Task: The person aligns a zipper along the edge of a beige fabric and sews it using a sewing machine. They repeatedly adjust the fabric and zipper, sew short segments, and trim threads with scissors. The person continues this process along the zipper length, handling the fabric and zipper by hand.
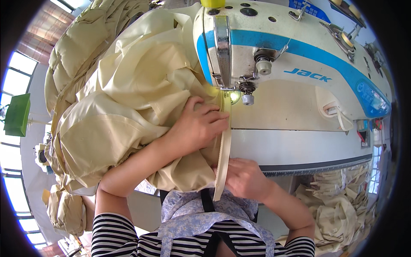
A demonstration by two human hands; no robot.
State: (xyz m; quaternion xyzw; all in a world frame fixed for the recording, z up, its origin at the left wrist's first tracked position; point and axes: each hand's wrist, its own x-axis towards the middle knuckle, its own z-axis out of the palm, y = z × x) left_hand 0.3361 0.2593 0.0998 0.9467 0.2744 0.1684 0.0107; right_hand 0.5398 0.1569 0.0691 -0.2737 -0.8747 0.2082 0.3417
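A large beige garment piece [128, 111] lies bunched on the left side of the sewing machine [265, 47]. Along its right edge a pale zipper tape [223, 158] runs from under the needle area toward me, its lower end hanging loose. My left hand [200, 123] presses on the garment just in front of the needle, fingers curled over the cloth beside the zipper tape. Lower down, my right hand [247, 180] is closed at the garment's edge beside the tape; its fingertips are partly hidden. A small lamp glows near the needle.
Puffy beige garments [77, 55] are heaped at the far left, with another bundle [66, 210] lower down. The white machine table [295, 147] ends in a dark edge strip with a ruler [317, 166]. More beige cloth [338, 210] is piled below at right.
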